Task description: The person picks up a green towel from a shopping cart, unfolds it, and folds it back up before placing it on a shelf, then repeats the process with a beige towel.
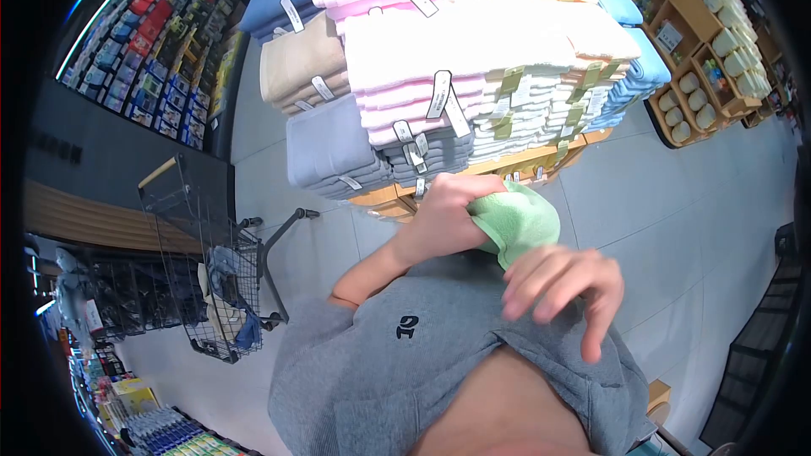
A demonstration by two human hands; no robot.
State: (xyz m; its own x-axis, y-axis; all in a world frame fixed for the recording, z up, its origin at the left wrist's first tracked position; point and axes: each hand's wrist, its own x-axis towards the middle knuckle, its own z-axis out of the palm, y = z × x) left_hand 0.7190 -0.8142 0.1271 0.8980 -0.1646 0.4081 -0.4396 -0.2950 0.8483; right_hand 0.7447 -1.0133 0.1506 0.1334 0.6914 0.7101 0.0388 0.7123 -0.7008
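Observation:
My left hand (pixel 456 213) is closed around a light green towel (pixel 525 218), which bunches and hangs to the right of the fist. Just below the towel, my right hand (pixel 568 285) is raised in front of my grey shirt (pixel 363 371), its fingers loosely bent and spread with nothing between them. Beyond my left hand stands a display of folded towels, with a grey stack (pixel 331 142) nearest to it. White and pink towels (pixel 456 42) are piled higher, and white ones with green bands (pixel 515 118) face me.
A wire shopping cart (pixel 211 279) with cloth items stands at the left. Beige towels (pixel 302 55) and blue towels (pixel 646 59) flank the display. Wooden shelves (pixel 701 42) with cream-coloured rolls are at the far right. Packaged goods line the shelving (pixel 144 59) at the upper left.

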